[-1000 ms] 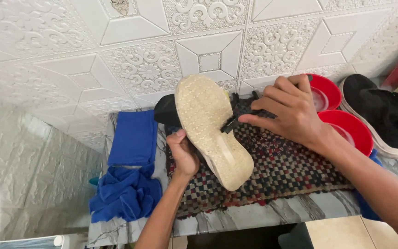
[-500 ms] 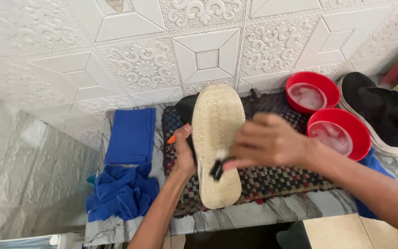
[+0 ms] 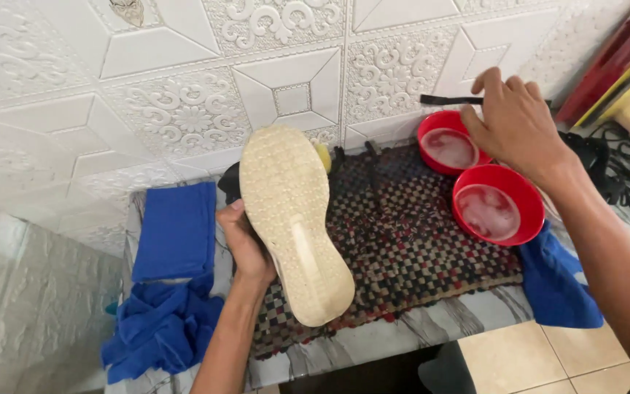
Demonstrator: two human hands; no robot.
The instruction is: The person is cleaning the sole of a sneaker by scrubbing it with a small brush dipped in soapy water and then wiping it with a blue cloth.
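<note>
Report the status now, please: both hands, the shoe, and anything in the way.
Left hand grips shoe, pale sole up. Right hand holds dark brush above far red bowl. Near red bowl beside it on woven mat.

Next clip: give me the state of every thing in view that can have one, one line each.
Shoe: sole up, tilted, held by left hand.
Brush: held by right hand above the far bowl.
Far bowl: upright, cloudy liquid inside.
Near bowl: upright, cloudy liquid inside.
Mat: laid flat, under the shoe.
Folded cloth: flat.
Left crumpled cloth: bunched.
Right cloth: hanging over the edge.
</note>
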